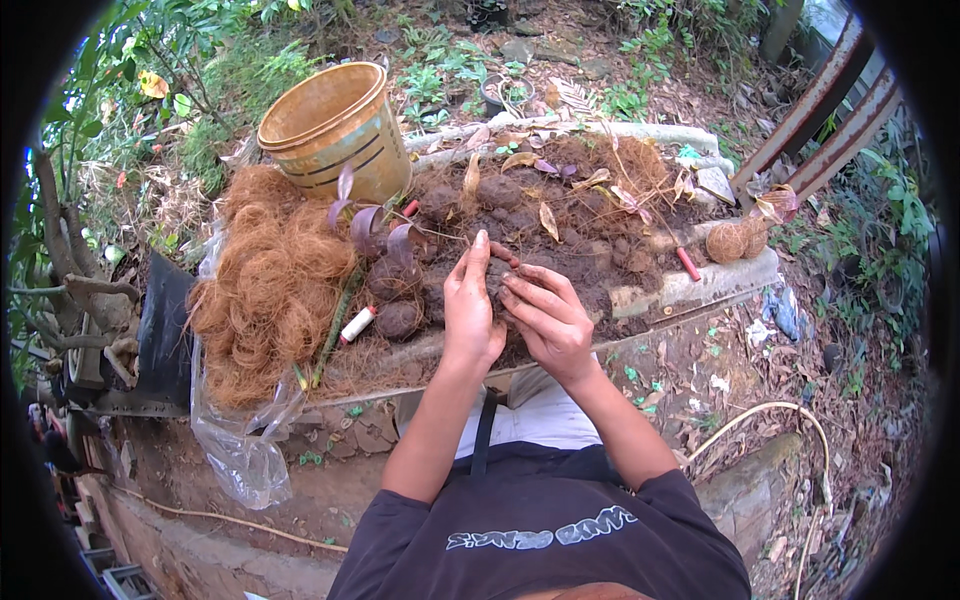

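Over the soil heap (570, 270), my left hand (470, 315) and my right hand (550, 320) come together around a lump of dark soil (495, 283). Most of the lump is hidden by my palms and fingers. Soil smears both hands. Left of them lie round dark soil balls (399, 319) and a purple-leaved plant (368, 232). A white spool with a red end (358, 324) sits beside these. Further left is a big pile of brown coconut fibre (270, 290).
Behind the fibre stands a tilted yellow-brown bucket (350, 150). A red-handled tool (687, 263) and a fibre-wrapped ball (728, 242) lie at the right of the stone slab (710, 285). Clear plastic (240, 450) hangs off the left front edge. Rusty metal posts (815, 120) rise at far right.
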`<state>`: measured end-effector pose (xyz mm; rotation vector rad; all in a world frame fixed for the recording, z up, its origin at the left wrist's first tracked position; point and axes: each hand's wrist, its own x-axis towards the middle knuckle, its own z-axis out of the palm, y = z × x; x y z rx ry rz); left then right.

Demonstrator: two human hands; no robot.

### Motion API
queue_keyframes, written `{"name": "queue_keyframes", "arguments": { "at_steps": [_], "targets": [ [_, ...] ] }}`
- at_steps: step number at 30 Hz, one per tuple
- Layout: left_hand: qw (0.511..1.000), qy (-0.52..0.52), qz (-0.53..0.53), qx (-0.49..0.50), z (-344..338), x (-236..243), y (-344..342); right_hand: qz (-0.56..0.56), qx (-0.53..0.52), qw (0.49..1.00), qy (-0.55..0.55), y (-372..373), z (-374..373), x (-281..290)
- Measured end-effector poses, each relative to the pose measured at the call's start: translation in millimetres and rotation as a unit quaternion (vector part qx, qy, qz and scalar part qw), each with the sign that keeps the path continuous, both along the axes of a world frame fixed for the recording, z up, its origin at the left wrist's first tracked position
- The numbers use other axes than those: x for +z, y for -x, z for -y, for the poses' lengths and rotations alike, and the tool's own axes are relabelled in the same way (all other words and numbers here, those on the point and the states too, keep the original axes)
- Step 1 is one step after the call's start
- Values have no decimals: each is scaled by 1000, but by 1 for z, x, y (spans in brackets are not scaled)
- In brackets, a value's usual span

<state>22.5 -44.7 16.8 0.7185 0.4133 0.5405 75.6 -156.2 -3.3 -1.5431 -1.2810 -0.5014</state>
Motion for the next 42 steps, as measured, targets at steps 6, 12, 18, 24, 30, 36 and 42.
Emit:
{"name": "queue_keyframes", "arguments": {
  "at_steps": [6, 12, 18, 24, 30, 36, 42],
  "targets": [
    [995, -73, -33, 68, 12, 4, -1, 3, -20, 1000, 5, 11, 1, 4],
    [999, -49, -16, -4, 5, 7, 5, -143, 24, 989, 0, -6, 8, 5],
    [993, -117, -1, -1, 10, 6, -3, -614, 255, 742, -85, -7, -1, 27],
    [993, -117, 9, -14, 12, -1, 1, -604, 234, 754, -103, 4, -4, 19],
    [992, -105, 26, -62, 11, -6, 2, -597, 223, 764, -102, 5, 2, 10],
    [992, -51, 48, -108, 5, -5, 1, -577, 207, 788, -49, 2, 3, 3],
    [990, -93, 42, -102, -5, -10, 6, -583, 206, 783, -70, 6, 6, 11]
  ]
}}
